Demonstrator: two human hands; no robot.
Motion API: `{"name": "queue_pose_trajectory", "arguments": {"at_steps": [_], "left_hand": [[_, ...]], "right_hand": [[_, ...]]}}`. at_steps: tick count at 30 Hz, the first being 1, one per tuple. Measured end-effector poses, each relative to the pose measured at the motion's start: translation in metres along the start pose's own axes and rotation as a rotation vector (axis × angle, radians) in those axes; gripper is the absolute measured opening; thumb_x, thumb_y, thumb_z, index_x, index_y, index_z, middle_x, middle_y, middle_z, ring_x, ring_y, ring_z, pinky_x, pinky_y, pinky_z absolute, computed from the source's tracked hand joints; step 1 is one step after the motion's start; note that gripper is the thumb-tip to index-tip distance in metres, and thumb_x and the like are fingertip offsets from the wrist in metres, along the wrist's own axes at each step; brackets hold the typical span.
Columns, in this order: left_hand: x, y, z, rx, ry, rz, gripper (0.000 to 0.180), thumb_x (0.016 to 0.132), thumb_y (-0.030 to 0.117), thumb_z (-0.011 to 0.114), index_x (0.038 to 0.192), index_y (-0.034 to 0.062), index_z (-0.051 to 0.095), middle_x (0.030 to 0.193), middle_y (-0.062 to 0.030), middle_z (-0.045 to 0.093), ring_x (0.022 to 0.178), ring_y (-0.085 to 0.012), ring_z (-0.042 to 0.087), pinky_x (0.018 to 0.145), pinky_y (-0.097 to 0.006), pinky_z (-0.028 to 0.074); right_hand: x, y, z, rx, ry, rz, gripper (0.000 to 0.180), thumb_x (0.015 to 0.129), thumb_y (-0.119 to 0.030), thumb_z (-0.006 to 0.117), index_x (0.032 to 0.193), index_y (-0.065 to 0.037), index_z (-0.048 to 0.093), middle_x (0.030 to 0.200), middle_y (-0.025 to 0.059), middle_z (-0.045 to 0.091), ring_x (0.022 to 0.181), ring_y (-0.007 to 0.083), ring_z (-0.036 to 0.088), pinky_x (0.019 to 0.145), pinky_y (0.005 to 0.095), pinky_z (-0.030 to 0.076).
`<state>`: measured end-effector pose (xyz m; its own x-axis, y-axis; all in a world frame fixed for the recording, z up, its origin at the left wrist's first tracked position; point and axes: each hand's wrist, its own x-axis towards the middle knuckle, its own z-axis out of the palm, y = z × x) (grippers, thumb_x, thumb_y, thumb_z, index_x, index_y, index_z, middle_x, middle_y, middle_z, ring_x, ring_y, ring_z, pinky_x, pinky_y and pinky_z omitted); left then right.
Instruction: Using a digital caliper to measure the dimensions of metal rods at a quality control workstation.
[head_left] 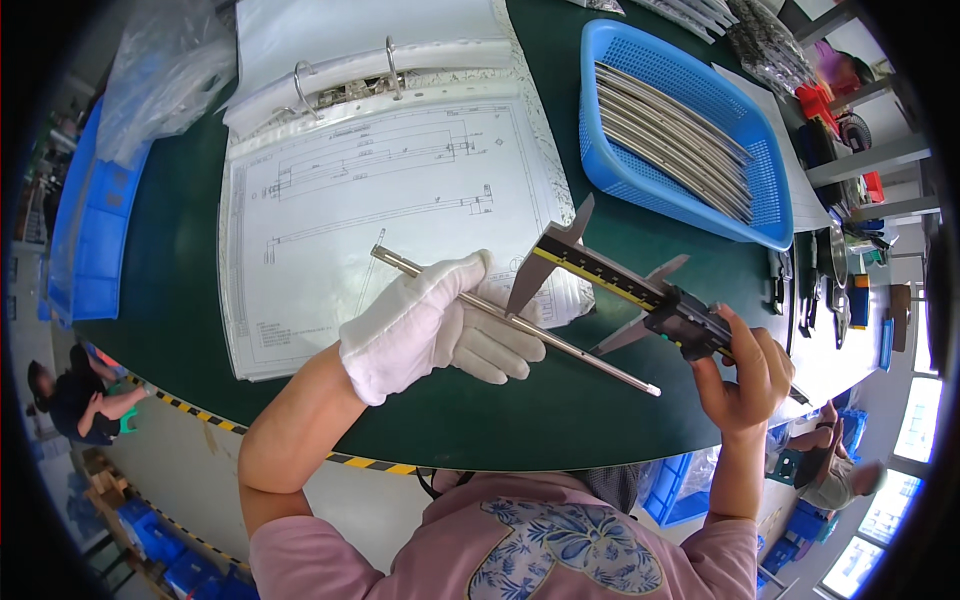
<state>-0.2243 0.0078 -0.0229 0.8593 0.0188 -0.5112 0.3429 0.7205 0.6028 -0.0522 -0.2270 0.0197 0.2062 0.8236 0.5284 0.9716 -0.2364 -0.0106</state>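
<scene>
My left hand [430, 325], in a white glove, is closed around a thin metal rod [590, 358] that slants down to the right across the palm. My bare right hand [745, 370] grips a digital caliper [610, 278] by its dark display end. The caliper's jaws are spread apart, and their lower tips lie close to the rod; whether they touch it I cannot tell. Beneath my left hand an open ring binder [310, 290] shows a technical drawing of long rods in a clear sleeve.
A blue basket [600, 160] holding several metal rods stands at the upper right of the green table [180, 230]. At the left are a blue bin [95, 240] and clear plastic bags [170, 70]. Tools [835, 290] lie at the right. Other people sit farther off.
</scene>
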Motion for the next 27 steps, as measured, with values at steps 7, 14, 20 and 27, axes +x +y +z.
{"name": "queue_pose_trajectory", "arguments": {"at_steps": [7, 14, 20, 27], "left_hand": [[-0.0001, -0.0003, 0.0, -0.016, 0.008, 0.01, 0.058, 0.089, 0.042, 0.034, 0.105, -0.0116, 0.049, 0.084, -0.0274, 0.06, 0.068, -0.0296, 0.064, 0.058, -0.032, 0.055], [0.0011, -0.0002, -0.0006, -0.01, -0.01, 0.01, 0.059, 0.088, 0.043, 0.034, 0.105, -0.0117, 0.049, 0.084, -0.0272, 0.06, 0.067, -0.0293, 0.064, 0.058, -0.032, 0.055], [0.0003, 0.0005, -0.003, -0.036, 0.007, 0.0, 0.057, 0.089, 0.037, 0.028, 0.105, -0.0138, 0.048, 0.084, -0.0289, 0.06, 0.068, -0.0318, 0.064, 0.059, -0.034, 0.056], [0.0022, 0.0016, -0.0029, -0.1, -0.004, -0.028, 0.057, 0.089, 0.036, 0.026, 0.105, -0.0151, 0.046, 0.084, -0.0302, 0.059, 0.068, -0.0333, 0.064, 0.058, -0.034, 0.056]], "right_hand": [[0.0003, -0.0012, 0.0, -0.019, -0.011, 0.0, 0.039, 0.069, -0.026, 0.069, 0.096, 0.001, 0.061, 0.057, 0.0052, 0.053, 0.042, 0.0149, 0.046, 0.04, 0.0244, 0.033], [0.0005, -0.0012, -0.0002, -0.042, -0.003, -0.013, 0.04, 0.067, -0.026, 0.07, 0.096, 0.0, 0.062, 0.057, 0.0043, 0.052, 0.042, 0.0147, 0.046, 0.039, 0.0244, 0.034], [0.0074, -0.0051, -0.0041, -0.067, -0.019, -0.01, 0.042, 0.063, -0.028, 0.072, 0.096, -0.002, 0.062, 0.056, 0.003, 0.051, 0.042, 0.0142, 0.045, 0.039, 0.0246, 0.034], [0.0088, -0.0034, -0.005, -0.1, -0.034, -0.018, 0.042, 0.062, -0.03, 0.072, 0.094, -0.003, 0.063, 0.054, 0.002, 0.047, 0.041, 0.0142, 0.045, 0.039, 0.0246, 0.034]]}}
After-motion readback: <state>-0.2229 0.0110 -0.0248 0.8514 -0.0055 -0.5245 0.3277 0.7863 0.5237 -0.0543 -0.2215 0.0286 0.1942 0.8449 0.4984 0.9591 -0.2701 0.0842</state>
